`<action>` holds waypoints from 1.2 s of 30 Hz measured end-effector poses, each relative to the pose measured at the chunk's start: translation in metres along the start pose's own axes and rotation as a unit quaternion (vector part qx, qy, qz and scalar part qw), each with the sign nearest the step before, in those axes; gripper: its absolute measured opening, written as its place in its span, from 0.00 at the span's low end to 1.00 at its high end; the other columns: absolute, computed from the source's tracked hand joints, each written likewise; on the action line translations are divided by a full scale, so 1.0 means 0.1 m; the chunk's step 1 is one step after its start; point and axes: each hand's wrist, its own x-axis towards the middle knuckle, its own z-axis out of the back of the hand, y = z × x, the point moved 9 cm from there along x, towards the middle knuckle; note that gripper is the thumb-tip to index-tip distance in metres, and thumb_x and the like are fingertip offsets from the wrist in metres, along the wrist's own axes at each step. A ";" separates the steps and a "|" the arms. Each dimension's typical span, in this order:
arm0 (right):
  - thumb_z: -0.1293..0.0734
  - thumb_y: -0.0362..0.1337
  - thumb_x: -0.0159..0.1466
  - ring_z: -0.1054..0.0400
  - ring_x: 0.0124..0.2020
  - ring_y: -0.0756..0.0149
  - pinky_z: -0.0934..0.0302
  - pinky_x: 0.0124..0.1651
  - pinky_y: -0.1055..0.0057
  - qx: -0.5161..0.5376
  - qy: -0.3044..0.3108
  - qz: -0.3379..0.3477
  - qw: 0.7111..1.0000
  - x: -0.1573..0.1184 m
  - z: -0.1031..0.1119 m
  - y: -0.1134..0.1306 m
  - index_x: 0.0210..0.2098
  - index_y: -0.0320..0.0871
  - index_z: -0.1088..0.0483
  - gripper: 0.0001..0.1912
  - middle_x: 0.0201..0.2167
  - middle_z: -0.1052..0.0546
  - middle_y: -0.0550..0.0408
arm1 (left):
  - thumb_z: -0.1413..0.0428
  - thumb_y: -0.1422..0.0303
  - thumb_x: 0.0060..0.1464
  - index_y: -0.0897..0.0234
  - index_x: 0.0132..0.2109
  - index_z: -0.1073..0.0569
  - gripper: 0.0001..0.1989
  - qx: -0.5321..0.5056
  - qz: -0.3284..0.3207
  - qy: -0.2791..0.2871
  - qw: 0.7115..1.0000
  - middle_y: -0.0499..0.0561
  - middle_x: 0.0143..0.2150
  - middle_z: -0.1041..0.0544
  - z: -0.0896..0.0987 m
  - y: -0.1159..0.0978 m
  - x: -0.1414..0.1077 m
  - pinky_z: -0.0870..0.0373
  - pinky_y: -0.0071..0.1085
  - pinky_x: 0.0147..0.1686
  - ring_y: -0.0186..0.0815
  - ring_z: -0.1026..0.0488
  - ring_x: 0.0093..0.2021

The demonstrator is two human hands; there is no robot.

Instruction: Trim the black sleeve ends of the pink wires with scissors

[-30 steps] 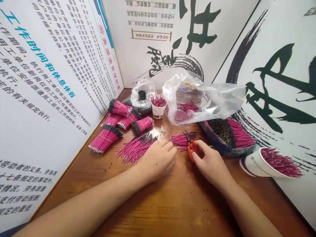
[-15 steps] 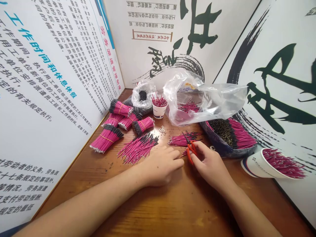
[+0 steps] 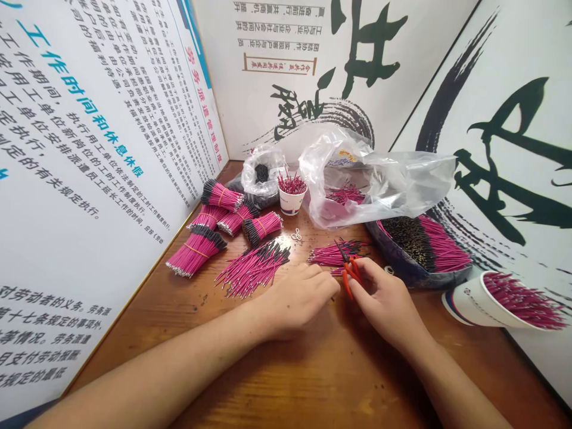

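Observation:
My right hand (image 3: 386, 301) is closed round a pair of red-handled pliers (image 3: 354, 273) with slim dark jaws that point up and to the left. Close beside it, my left hand (image 3: 304, 298) is closed with its fingers curled under; anything in them is hidden from view. Just beyond both hands lies a small pile of magenta wires (image 3: 328, 255) with black ends. To the left of my left hand, a looser heap of the same wires (image 3: 254, 268) is spread on the wooden table (image 3: 286, 387).
Rubber-banded wire bundles (image 3: 196, 250) are stacked at the left. Wires fill a paper cup (image 3: 292, 204) at the back, a dark tray (image 3: 402, 280) and a tilted paper cup (image 3: 465, 301) at the right. A clear plastic bag (image 3: 415, 179) stands behind. Printed panels (image 3: 286, 131) enclose the table.
The whole view has shifted slightly, so things sit a little further right. My left hand's fingers have come nearer the pliers, which stay in my right hand.

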 end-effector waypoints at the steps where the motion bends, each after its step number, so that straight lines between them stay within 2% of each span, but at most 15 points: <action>1: 0.38 0.39 0.65 0.28 0.32 0.63 0.37 0.33 0.73 0.007 -0.002 0.002 1.000 -0.01 0.01 0.02 0.40 0.44 0.31 0.07 0.32 0.22 0.55 | 0.57 0.72 0.65 0.63 0.41 0.33 0.09 -0.029 0.016 -0.022 0.999 0.53 0.40 0.26 0.04 0.04 0.00 0.34 0.36 0.44 0.39 0.32 0.41; 4: 0.39 0.40 0.66 0.31 0.28 0.66 0.38 0.30 0.74 0.027 -0.003 0.009 1.000 -0.03 0.03 0.08 0.38 0.44 0.31 0.08 0.28 0.25 0.57 | 0.57 0.71 0.66 0.63 0.44 0.32 0.09 -0.149 0.080 -0.117 0.979 0.53 0.40 0.25 0.16 0.24 -0.03 0.33 0.33 0.42 0.36 0.31 0.39; 8: 0.39 0.43 0.67 0.35 0.24 0.68 0.42 0.28 0.74 0.021 0.020 0.018 0.999 -0.05 0.01 0.15 0.34 0.44 0.31 0.11 0.24 0.29 0.59 | 0.54 0.70 0.64 0.63 0.43 0.33 0.06 -0.301 0.183 -0.238 0.905 0.51 0.37 0.27 0.22 0.57 -0.13 0.33 0.30 0.37 0.34 0.30 0.36; 10: 0.40 0.44 0.68 0.37 0.23 0.69 0.43 0.27 0.74 0.006 0.041 0.023 0.999 -0.05 -0.03 0.18 0.33 0.44 0.31 0.13 0.23 0.30 0.59 | 0.52 0.69 0.63 0.63 0.42 0.34 0.04 -0.348 0.207 -0.262 0.876 0.49 0.34 0.29 0.21 0.65 -0.16 0.33 0.29 0.35 0.33 0.31 0.34; 12: 0.40 0.45 0.68 0.38 0.23 0.69 0.45 0.26 0.74 -0.011 0.056 0.027 0.998 -0.06 -0.06 0.20 0.33 0.44 0.30 0.14 0.22 0.31 0.60 | 0.52 0.68 0.62 0.63 0.41 0.34 0.04 -0.371 0.214 -0.265 0.864 0.48 0.33 0.30 0.19 0.68 -0.16 0.34 0.28 0.34 0.32 0.32 0.33; 19: 0.40 0.45 0.68 0.37 0.23 0.68 0.45 0.27 0.73 -0.035 0.071 0.039 0.996 -0.09 -0.12 0.25 0.34 0.44 0.29 0.14 0.22 0.30 0.60 | 0.52 0.67 0.62 0.63 0.40 0.36 0.04 -0.410 0.220 -0.254 0.848 0.46 0.31 0.32 0.16 0.66 -0.16 0.35 0.27 0.30 0.29 0.33 0.29; 25: 0.40 0.44 0.68 0.36 0.23 0.67 0.44 0.27 0.73 -0.031 0.081 0.039 0.996 -0.10 -0.17 0.25 0.37 0.44 0.28 0.13 0.22 0.28 0.60 | 0.51 0.67 0.60 0.63 0.39 0.35 0.04 -0.382 0.225 -0.268 0.856 0.47 0.32 0.32 0.21 0.67 -0.17 0.34 0.28 0.33 0.30 0.33 0.31; 32: 0.41 0.44 0.69 0.36 0.25 0.67 0.45 0.28 0.72 -0.016 0.095 0.039 0.995 -0.10 -0.20 0.25 0.37 0.44 0.29 0.13 0.25 0.27 0.58 | 0.50 0.67 0.60 0.63 0.39 0.35 0.04 -0.394 0.222 -0.268 0.851 0.47 0.33 0.33 0.21 0.67 -0.17 0.35 0.28 0.33 0.31 0.34 0.31; 36: 0.41 0.44 0.69 0.38 0.24 0.68 0.46 0.28 0.72 -0.017 0.097 0.036 0.994 -0.10 -0.20 0.25 0.35 0.44 0.30 0.13 0.23 0.29 0.60 | 0.50 0.68 0.60 0.63 0.39 0.35 0.04 -0.377 0.219 -0.270 0.858 0.47 0.34 0.32 0.25 0.66 -0.17 0.35 0.28 0.34 0.31 0.35 0.32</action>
